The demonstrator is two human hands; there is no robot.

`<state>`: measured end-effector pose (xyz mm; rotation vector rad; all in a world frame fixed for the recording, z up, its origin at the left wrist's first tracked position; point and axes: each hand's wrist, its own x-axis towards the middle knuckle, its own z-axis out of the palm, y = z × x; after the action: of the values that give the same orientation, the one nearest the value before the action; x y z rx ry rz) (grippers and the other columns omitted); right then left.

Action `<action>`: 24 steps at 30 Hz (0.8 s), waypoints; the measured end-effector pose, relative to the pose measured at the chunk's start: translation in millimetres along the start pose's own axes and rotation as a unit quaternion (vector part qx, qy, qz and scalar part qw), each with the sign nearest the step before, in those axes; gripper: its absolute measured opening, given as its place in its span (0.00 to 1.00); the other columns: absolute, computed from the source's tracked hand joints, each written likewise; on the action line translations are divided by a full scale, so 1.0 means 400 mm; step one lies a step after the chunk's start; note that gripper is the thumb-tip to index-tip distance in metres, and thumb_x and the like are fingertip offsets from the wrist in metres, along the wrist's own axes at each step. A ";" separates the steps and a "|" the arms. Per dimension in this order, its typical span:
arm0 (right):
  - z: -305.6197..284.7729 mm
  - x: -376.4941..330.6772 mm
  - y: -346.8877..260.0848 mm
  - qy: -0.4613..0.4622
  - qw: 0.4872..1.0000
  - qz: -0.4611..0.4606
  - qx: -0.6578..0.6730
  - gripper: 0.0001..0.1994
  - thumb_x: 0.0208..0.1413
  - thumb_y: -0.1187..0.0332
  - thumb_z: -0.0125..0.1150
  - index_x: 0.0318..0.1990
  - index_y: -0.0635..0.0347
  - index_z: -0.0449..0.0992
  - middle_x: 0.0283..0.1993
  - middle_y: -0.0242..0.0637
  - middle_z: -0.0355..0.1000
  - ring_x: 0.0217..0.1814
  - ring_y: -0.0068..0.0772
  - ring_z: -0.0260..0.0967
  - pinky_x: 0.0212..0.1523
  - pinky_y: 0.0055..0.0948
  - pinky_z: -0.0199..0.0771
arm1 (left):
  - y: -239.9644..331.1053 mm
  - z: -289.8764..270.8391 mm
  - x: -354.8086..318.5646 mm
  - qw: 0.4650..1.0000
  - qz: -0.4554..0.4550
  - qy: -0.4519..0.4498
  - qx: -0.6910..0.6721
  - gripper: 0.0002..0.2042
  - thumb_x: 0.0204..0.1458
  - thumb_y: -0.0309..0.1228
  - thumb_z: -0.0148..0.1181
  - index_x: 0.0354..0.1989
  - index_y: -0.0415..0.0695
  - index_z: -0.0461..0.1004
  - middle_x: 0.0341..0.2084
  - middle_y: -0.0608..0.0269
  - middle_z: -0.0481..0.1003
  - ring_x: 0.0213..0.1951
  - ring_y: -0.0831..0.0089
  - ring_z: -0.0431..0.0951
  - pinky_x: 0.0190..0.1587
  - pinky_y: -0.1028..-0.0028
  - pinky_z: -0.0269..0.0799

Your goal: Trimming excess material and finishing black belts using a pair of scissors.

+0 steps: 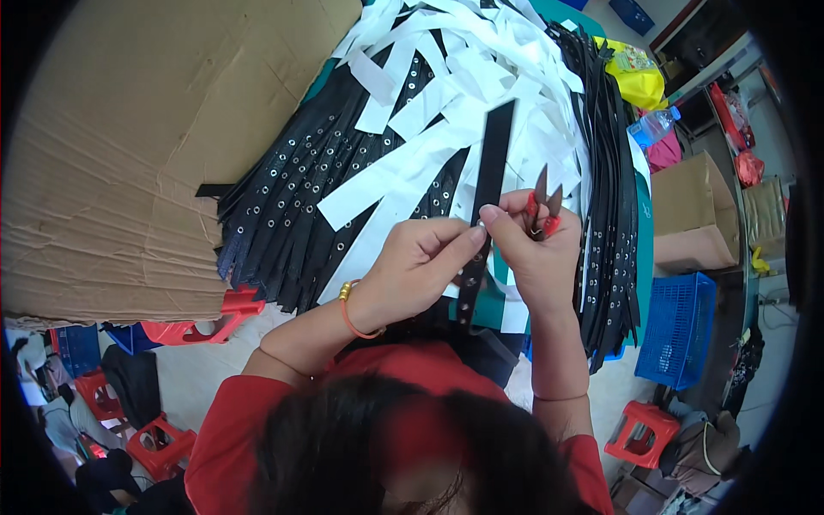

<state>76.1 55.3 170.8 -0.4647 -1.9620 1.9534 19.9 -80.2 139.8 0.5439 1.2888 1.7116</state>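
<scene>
Between my two hands stands a black strap (pixel 493 163), its upper end plain and its lower part set with metal eyelets. My left hand (pixel 412 266) is closed, thumb and fingers pinching the strap near its middle. Opposite it, my right hand (pixel 541 262) pinches the same strap between thumb and forefinger. A small pair of scissors (pixel 542 206) with red-wrapped handles is also tucked in my right hand, blades up and apart. Beneath lie white strips (pixel 455 81) over a spread of black eyelet straps (pixel 292 184).
A cardboard sheet (pixel 146 154) covers the left side. More black straps (pixel 614 223) hang at the table's right edge. Beyond them are a yellow bag (pixel 635 75), a plastic bottle (pixel 654 127), a cardboard box (pixel 695 210), a blue basket (pixel 675 330) and a red stool (pixel 639 433).
</scene>
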 end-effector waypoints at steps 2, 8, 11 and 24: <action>0.007 -0.006 0.021 0.009 1.000 0.023 0.004 0.05 0.45 0.75 0.62 0.23 0.64 0.71 0.15 0.21 0.61 0.13 0.09 0.51 0.14 0.14 0.46 | -0.047 0.007 0.025 0.941 0.258 0.196 0.100 0.10 0.51 0.20 0.50 0.43 0.34 0.64 0.41 0.54 0.69 0.38 0.73 0.75 0.32 0.81 0.72; 0.033 -0.037 0.052 -0.002 0.996 0.088 0.012 0.05 0.47 0.74 0.60 0.23 0.63 0.72 0.15 0.22 0.62 0.14 0.09 0.52 0.14 0.13 0.47 | -0.031 -0.034 0.055 0.927 0.342 0.142 0.050 0.15 0.46 0.14 0.54 0.44 0.34 0.64 0.42 0.56 0.68 0.44 0.73 0.72 0.41 0.79 0.72; 0.028 -0.046 0.065 -0.001 0.999 0.045 -0.002 0.04 0.47 0.73 0.60 0.26 0.64 0.73 0.16 0.22 0.62 0.15 0.09 0.53 0.15 0.12 0.47 | -0.017 -0.033 0.059 0.957 0.258 0.125 -0.044 0.23 0.43 0.14 0.58 0.50 0.34 0.62 0.39 0.49 0.72 0.39 0.71 0.76 0.42 0.76 0.73; -0.027 -0.022 0.052 -0.013 0.970 -0.079 -0.228 0.06 0.45 0.75 0.63 0.31 0.66 0.75 0.15 0.18 0.56 0.17 0.06 0.45 0.18 0.11 0.40 | -0.045 -0.029 0.041 0.975 0.207 0.063 0.060 0.23 0.46 0.15 0.55 0.53 0.32 0.59 0.49 0.50 0.66 0.50 0.71 0.69 0.50 0.76 0.67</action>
<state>88.7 61.0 150.1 -0.3778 -2.3877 1.4146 9.7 -71.5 116.6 0.8318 1.4496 2.0433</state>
